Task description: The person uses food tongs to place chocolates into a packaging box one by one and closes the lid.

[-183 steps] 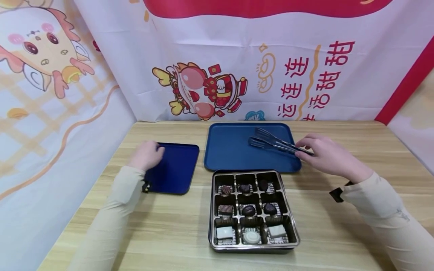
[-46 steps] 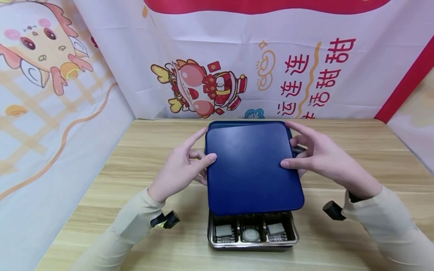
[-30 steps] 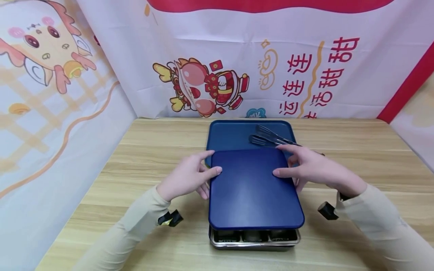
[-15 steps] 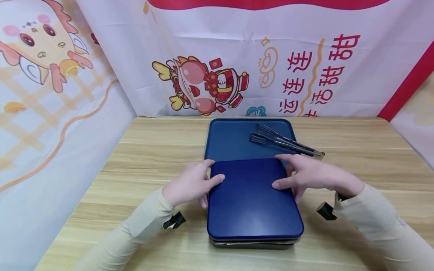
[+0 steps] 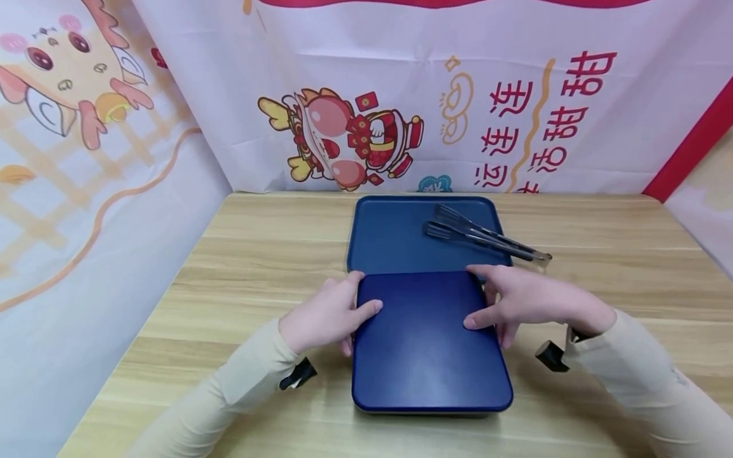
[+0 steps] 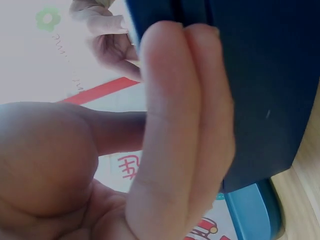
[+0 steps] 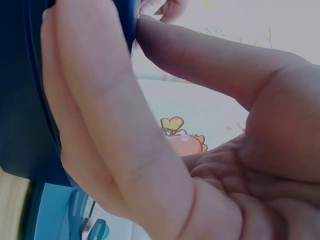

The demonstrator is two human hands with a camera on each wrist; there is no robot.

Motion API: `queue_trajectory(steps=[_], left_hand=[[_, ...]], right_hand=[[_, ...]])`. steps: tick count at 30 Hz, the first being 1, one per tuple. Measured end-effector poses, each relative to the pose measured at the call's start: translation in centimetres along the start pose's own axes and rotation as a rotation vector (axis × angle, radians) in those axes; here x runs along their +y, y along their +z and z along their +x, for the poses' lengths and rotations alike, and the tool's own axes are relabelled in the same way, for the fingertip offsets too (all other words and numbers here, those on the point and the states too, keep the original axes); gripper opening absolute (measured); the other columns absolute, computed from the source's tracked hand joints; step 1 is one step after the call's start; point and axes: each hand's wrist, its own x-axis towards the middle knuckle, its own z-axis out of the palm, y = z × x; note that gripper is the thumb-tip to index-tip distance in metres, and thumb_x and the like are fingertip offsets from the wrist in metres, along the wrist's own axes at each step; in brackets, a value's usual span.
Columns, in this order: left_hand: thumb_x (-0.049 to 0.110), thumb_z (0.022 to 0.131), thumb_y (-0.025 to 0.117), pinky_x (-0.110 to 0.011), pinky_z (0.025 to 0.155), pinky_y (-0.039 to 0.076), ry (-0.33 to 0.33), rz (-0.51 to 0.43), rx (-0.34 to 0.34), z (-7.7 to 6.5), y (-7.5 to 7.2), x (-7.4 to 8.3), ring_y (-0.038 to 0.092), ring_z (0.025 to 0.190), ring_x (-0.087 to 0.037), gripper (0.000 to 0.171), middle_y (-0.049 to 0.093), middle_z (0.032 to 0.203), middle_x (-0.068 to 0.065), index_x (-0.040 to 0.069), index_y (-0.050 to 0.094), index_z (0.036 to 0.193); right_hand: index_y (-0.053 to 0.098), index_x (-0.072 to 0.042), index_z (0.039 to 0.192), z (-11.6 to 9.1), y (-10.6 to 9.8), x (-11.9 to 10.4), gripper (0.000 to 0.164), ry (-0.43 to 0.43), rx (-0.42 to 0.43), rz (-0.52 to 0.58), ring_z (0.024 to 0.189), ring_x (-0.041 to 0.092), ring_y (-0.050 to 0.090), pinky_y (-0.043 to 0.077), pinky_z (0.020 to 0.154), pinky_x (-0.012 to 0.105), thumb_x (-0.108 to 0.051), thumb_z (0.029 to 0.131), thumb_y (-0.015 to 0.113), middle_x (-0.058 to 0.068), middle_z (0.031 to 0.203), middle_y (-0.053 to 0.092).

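Observation:
A dark blue lid [image 5: 432,356] lies over the chocolate box, covering it; only a thin strip of the box shows along its front edge. The chocolates are hidden. My left hand [image 5: 326,316] grips the lid's left side, thumb on top and fingers down the edge. On the opposite side my right hand [image 5: 527,299] holds it the same way. Both wrist views show the fingers pressed against the dark blue side wall [image 6: 270,100], where a seam runs between lid and box.
Behind the box lies a teal-blue tray [image 5: 386,235], its near edge covered by the lid. Metal tongs [image 5: 487,238] rest on it, handle end sticking out past its right rim. A printed cloth [image 5: 366,38] hangs at the table's back edge.
Six seconds ago the box stood uncovered, with the lid at its left and my right hand at the tongs. Since then both hands have brought the lid over the box and lowered it onto it.

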Motion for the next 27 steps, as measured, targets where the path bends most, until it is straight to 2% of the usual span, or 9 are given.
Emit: queue_trajectory(steps=[4,10,14,17,21,23,27], left_hand=[[0.036,0.099,0.052,-0.029,0.049,0.047,-0.013,0.017,-0.005,-0.1,0.1,0.2,0.060,0.043,-0.018,0.071,0.057,0.055,-0.006,-0.005,0.020,0.147],[0.036,0.098,0.053,-0.031,0.047,0.046,0.000,0.027,0.041,0.3,0.2,0.0,0.058,0.043,-0.017,0.068,0.056,0.055,-0.004,-0.004,0.025,0.145],[0.035,0.097,0.055,-0.029,0.049,0.047,0.022,0.007,0.067,1.0,0.1,-0.7,0.059,0.044,-0.018,0.062,0.057,0.059,-0.004,-0.005,0.035,0.140],[0.035,0.097,0.055,-0.028,0.048,0.047,0.040,-0.011,0.063,1.5,0.0,-1.2,0.059,0.045,-0.019,0.050,0.057,0.061,-0.005,-0.003,0.046,0.129],[0.035,0.097,0.055,-0.029,0.049,0.047,0.048,-0.015,0.063,2.1,-0.2,-1.9,0.061,0.047,-0.020,0.043,0.058,0.065,-0.005,0.000,0.051,0.122],[0.036,0.097,0.055,-0.030,0.049,0.047,0.043,-0.022,0.076,2.4,-0.2,-2.1,0.061,0.048,-0.021,0.045,0.059,0.066,-0.005,0.000,0.052,0.124],[0.036,0.096,0.057,-0.032,0.049,0.048,0.039,-0.081,0.114,3.2,-0.4,-2.7,0.060,0.050,-0.022,0.039,0.063,0.076,-0.003,0.007,0.059,0.122]], right_hand=[[0.009,0.001,0.150,0.0,0.0,0.2,0.104,-0.009,-0.008,-0.012,0.058,0.026,0.064,0.051,0.058,0.040,-0.031,0.078,0.078,0.015,0.084,0.057],[0.012,0.004,0.148,0.4,-0.2,0.6,0.098,-0.047,-0.013,-0.050,0.059,0.025,0.064,0.052,0.058,0.035,-0.029,0.081,0.075,0.013,0.078,0.059],[0.015,0.004,0.148,0.7,-0.3,0.6,0.095,-0.057,0.001,-0.068,0.060,0.023,0.065,0.052,0.060,0.033,-0.031,0.083,0.073,0.012,0.079,0.059],[0.016,0.005,0.147,0.8,-0.4,0.6,0.095,-0.053,0.011,-0.081,0.059,0.022,0.065,0.051,0.061,0.032,-0.033,0.082,0.073,0.011,0.080,0.059],[0.018,0.007,0.146,1.0,-0.2,0.6,0.094,-0.053,0.026,-0.084,0.057,0.023,0.064,0.051,0.059,0.032,-0.036,0.083,0.072,0.011,0.077,0.059],[0.018,0.009,0.146,1.2,-0.1,0.7,0.093,-0.055,0.025,-0.073,0.056,0.023,0.064,0.051,0.058,0.033,-0.036,0.084,0.071,0.012,0.074,0.059],[0.027,0.011,0.143,1.7,-0.3,1.2,0.078,-0.086,0.044,-0.061,0.054,0.024,0.064,0.051,0.055,0.037,-0.033,0.091,0.065,0.012,0.070,0.059]])
